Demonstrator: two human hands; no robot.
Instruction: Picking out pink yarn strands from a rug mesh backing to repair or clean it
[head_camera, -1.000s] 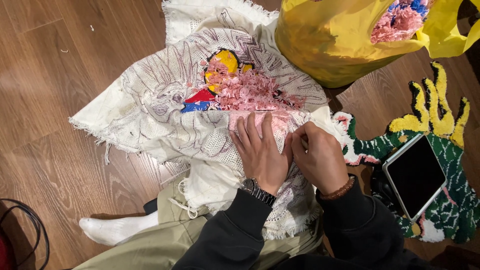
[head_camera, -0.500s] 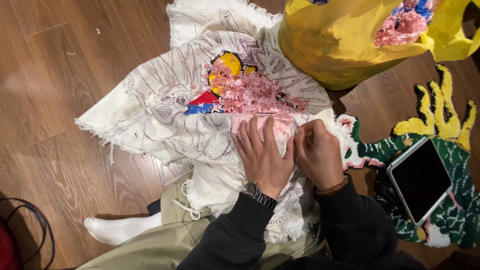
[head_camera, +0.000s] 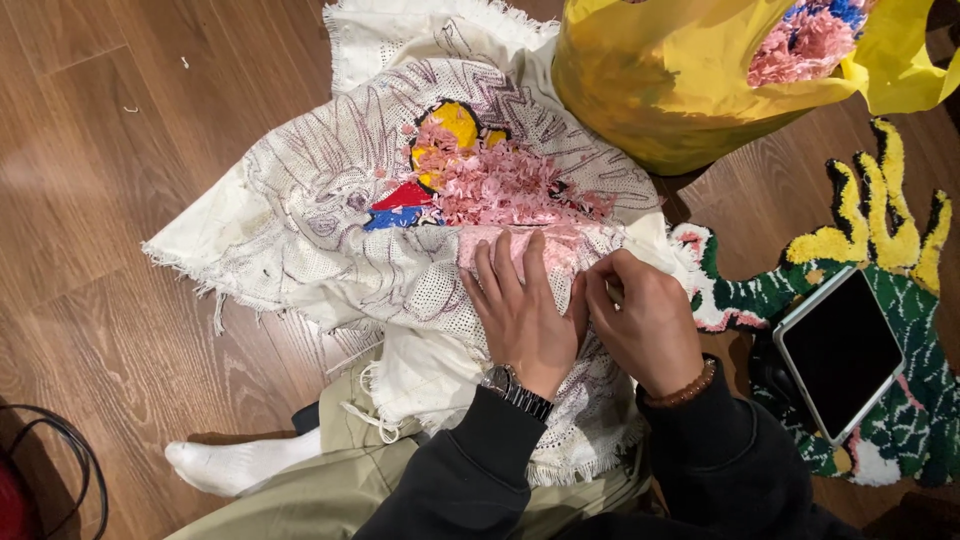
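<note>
My left hand (head_camera: 525, 315) lies flat, fingers spread, pressing the white cloth (head_camera: 330, 240) down across my lap and the floor (head_camera: 90, 200). My right hand (head_camera: 645, 320) has its grip pinched shut on the cloth's edge beside the pink tufts (head_camera: 500, 185) (what sits between the fingertips I cannot tell). I'd judge it best to keep the cloth taut and work tuft by tuft.

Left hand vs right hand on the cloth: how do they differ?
The left hand lies flat, fingers spread on the white cloth; the right hand is curled, its fingertips pinching at the cloth. The left wrist has a watch, the right a bead bracelet. Both touch the cloth beside the pink tufts.
</note>
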